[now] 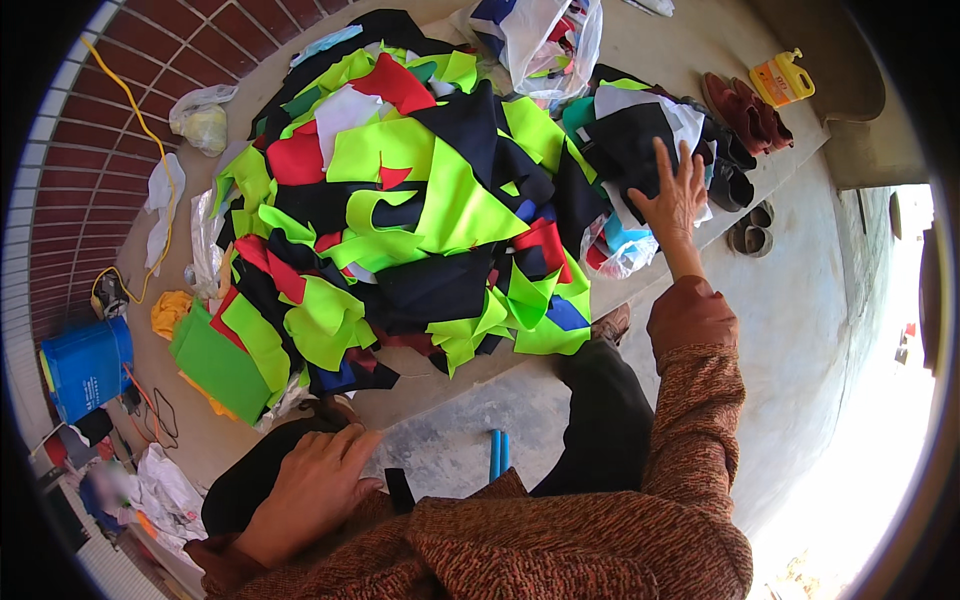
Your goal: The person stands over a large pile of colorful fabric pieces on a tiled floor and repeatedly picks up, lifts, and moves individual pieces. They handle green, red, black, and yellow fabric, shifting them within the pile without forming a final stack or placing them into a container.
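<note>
My right hand [676,200] reaches out with its fingers spread, over a black fabric piece [625,145] on a smaller stack at the right; whether it touches the piece I cannot tell. White fabric [684,118] and teal fabric [577,115] show around that piece. My left hand [315,485] lies over my left leg, its fingers stretched and nothing visible in it. Beside its fingertips is a small black strip [398,490]. Ahead of me spreads a big heap of fabric scraps [470,195] in neon yellow-green, black, red and white.
A white plastic bag [540,45] with scraps stands behind the heap. Dark red shoes [738,112], black shoes [732,185] and a yellow jug [782,78] are at the right. A blue box [88,370] and yellow cord [160,145] lie left. Two blue bars [499,454] show between my legs.
</note>
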Demonstrator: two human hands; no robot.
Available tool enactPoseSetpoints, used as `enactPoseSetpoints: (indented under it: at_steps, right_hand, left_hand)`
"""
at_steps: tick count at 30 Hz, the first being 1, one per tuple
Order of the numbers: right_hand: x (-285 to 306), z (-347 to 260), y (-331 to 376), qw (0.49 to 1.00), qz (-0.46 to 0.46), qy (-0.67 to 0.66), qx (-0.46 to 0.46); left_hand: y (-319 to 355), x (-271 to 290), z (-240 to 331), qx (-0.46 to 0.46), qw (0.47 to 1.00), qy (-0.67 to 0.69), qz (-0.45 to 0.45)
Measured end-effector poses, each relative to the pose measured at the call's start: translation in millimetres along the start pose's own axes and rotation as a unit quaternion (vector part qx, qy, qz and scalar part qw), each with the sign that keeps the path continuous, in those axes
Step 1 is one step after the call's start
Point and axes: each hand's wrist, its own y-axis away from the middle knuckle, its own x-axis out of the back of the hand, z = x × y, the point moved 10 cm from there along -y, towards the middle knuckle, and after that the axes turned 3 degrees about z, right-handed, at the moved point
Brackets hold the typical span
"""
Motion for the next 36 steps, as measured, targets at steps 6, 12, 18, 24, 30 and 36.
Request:
enactPoseSetpoints:
  at_steps: [6,12,18,24,30,36]
  right_hand:
    - [-88.5,5.8,9.6,0.976,-0.207,0.023,-0.062]
    - [-81.2,48.4,-14.4,0.984,-0.053,-0.118,-0.124]
    - [-57.4,126.7,-20.8,0.944,0.036,-0.107,-0.310]
    - [-89.5,193.6,0.9,0.871,0.088,-0.241,-0.420]
    - [-85.7,181.6,8.9,0.859,0.132,-0.252,-0.425]
    - [-70.2,113.2,-14.3,0.969,0.101,-0.085,-0.208]
  left_hand:
    - [-20.7,-5.1,-4.8,0.008,1.000,0.012,-0.028]
    - [-29.7,-6.3,-6.3,0.026,0.999,0.020,-0.042]
    - [-32.5,-5.4,-8.0,0.027,0.999,0.023,-0.036]
    - [-32.0,-6.1,-11.3,0.034,0.998,0.032,-0.042]
    - [-31.1,-6.1,-10.2,0.036,0.998,0.025,-0.038]
    - [-31.9,-5.9,-9.8,0.029,0.999,0.022,-0.038]
